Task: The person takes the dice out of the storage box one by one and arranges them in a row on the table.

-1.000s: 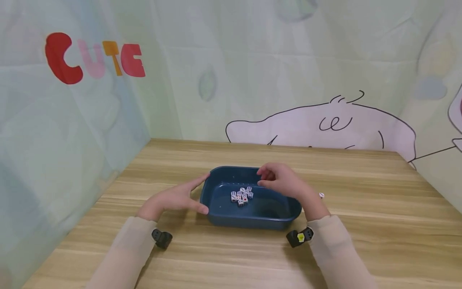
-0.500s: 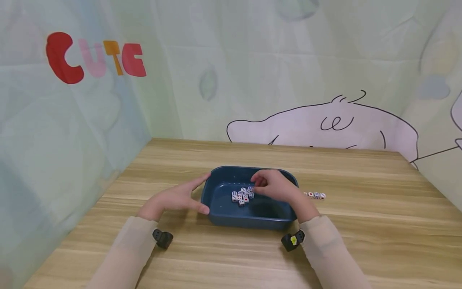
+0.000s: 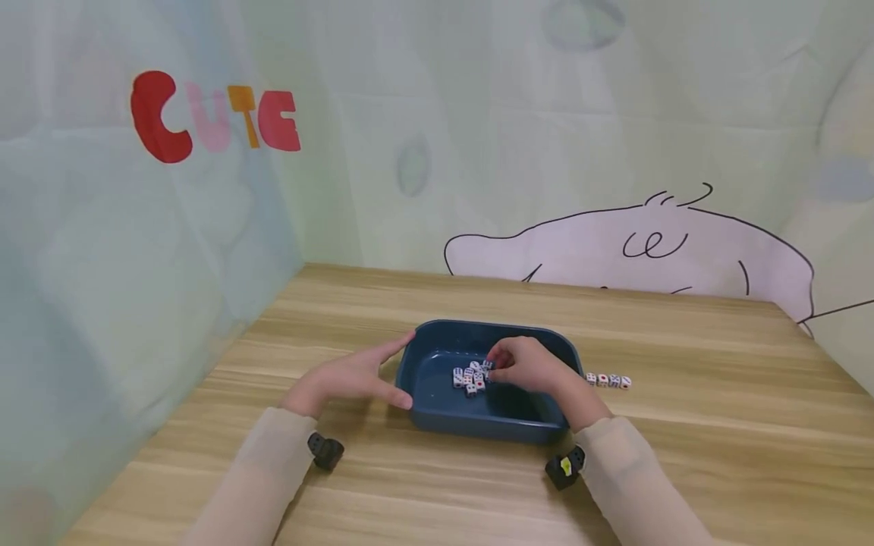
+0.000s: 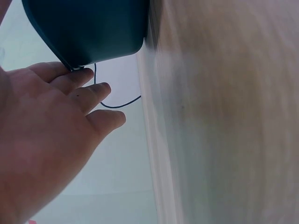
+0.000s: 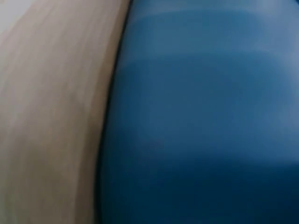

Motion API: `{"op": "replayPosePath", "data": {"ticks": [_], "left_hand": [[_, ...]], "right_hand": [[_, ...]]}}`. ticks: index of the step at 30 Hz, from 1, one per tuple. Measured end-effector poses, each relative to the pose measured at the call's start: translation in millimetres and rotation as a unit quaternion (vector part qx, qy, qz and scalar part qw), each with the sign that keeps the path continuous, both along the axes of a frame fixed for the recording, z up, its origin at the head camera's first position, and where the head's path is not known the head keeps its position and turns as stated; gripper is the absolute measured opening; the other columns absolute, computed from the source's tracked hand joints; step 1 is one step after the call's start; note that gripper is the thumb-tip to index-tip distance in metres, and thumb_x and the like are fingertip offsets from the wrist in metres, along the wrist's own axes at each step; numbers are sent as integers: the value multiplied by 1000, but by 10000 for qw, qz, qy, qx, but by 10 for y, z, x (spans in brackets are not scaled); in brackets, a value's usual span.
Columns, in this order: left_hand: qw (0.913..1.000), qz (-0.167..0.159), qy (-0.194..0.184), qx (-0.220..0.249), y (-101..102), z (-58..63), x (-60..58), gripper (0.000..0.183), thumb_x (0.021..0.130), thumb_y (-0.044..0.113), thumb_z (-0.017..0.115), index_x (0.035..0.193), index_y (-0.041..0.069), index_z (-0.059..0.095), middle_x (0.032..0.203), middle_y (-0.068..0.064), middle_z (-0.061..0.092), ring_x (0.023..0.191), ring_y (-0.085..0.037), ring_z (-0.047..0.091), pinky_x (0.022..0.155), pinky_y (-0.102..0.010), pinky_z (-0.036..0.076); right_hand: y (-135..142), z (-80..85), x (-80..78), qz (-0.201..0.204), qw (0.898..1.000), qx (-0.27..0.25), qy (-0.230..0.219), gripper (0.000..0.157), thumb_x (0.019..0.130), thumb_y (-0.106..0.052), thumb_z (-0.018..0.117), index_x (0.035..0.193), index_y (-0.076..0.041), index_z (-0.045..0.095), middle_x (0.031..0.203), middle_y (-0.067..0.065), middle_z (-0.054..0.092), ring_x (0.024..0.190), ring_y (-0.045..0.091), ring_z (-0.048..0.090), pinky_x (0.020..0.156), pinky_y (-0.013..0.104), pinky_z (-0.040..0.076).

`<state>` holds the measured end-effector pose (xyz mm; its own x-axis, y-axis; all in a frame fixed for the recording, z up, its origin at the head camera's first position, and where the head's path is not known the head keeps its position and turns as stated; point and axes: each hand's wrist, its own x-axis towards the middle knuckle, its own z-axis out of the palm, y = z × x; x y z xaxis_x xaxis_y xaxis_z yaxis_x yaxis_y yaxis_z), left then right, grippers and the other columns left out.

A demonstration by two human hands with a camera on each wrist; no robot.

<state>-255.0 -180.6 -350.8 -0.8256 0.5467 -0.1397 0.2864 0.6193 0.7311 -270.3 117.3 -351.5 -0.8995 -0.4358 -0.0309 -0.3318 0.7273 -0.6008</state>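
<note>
A dark blue plastic tray [image 3: 478, 423] holds a small cluster of white dice [image 3: 470, 377]. At its left end my left hand [image 3: 353, 377] spreads thumb and fingers along the rim; in the left wrist view the fingertips [image 4: 84, 74] touch a corner of the tray. My right hand [image 3: 536, 369] reaches down inside, its thumb and forefinger pinching a die [image 3: 488, 365] at the right side of the cluster. The fingers partly cover that die. In the right wrist view only the tray's blurred blue surface [image 5: 201, 107] and some table show, no hand.
A short row of dice [image 3: 608, 381] lies on the wooden table [image 3: 423, 485], just right of the tray and partly behind my right forearm. Printed cloth [image 3: 369, 121] hangs around the table's back and left sides.
My right hand has moved down and left from over the tray's right part to the dice cluster, uncovering the row of dice on the table. The left hand stays at the tray's left end.
</note>
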Motion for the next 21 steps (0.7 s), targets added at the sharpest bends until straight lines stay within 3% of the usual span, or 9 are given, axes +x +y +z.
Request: {"op": "replayPosePath", "data": {"ticks": [21], "left_hand": [[9999,59,-87,-38,29,2,12,113,72,44,82,156,17,12,161,-9,14,147,-33,13,115,-58,16]], "right_hand": [[-47,-27,-15,-144,9990,317,-275,19,85,-9,71,102,-2,68,86,6,64,78,18,55,72,32,49]]}}
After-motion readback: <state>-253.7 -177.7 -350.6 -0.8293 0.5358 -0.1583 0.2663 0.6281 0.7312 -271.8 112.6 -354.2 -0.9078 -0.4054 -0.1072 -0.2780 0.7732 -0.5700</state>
